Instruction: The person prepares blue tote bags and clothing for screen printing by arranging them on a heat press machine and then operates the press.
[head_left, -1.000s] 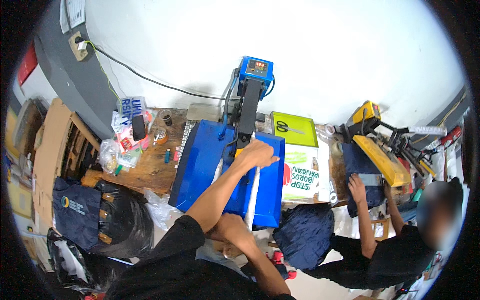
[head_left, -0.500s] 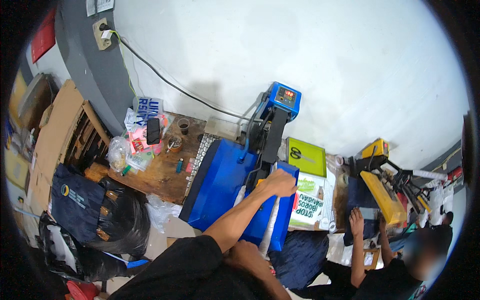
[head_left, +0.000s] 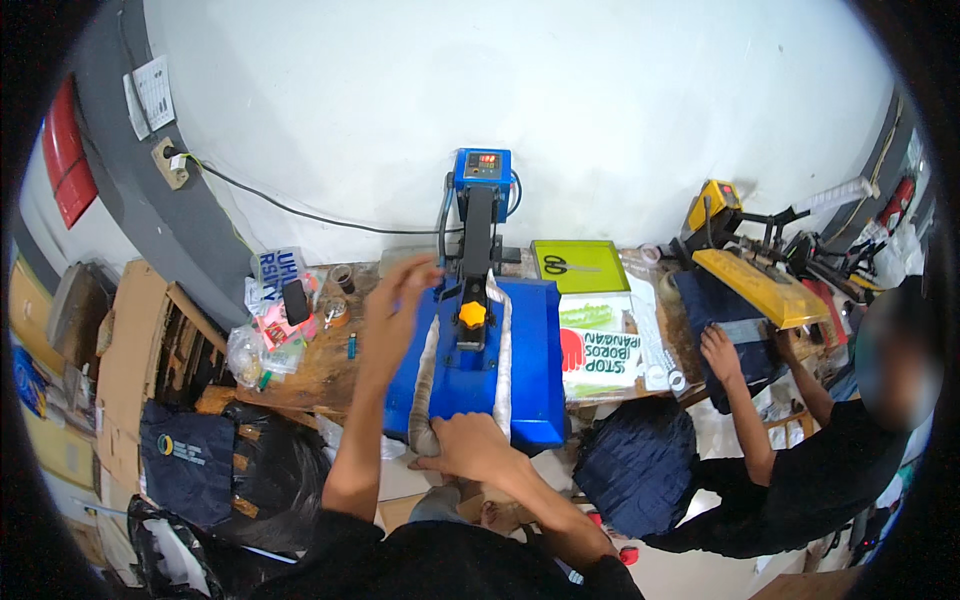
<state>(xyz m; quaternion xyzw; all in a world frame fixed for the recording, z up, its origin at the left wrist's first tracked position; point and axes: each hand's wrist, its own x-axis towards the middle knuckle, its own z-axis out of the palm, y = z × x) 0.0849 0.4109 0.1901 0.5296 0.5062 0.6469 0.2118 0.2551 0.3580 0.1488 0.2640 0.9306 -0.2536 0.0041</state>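
Observation:
A blue heat press (head_left: pixel 535 350) stands on the table in front of me. On it are a dark arm, a yellow star-shaped knob (head_left: pixel 471 314) and a long U-shaped handle (head_left: pixel 503 350) wrapped in whitish tape. The handle reaches toward me, and my right hand (head_left: pixel 470 447) is closed round its near end. My left hand (head_left: pixel 398 295) is raised over the left side of the press, beside the arm. It looks clear of the handle; motion smears its fingers. A control box (head_left: pixel 483 165) with a lit display tops the press.
Left on the wooden table (head_left: pixel 325 385) lie a phone (head_left: pixel 296 301), a lighter (head_left: pixel 351 346) and plastic bags. To the right are a green tray (head_left: pixel 590 255) with scissors and a printed sheet (head_left: pixel 600 355). A co-worker (head_left: pixel 780 490) handles dark fabric by a yellow press (head_left: pixel 765 288).
My left hand has come off the middle of the press and risen to its left. My right hand now shows on the handle's near end. The view has turned, so the press appears straighter.

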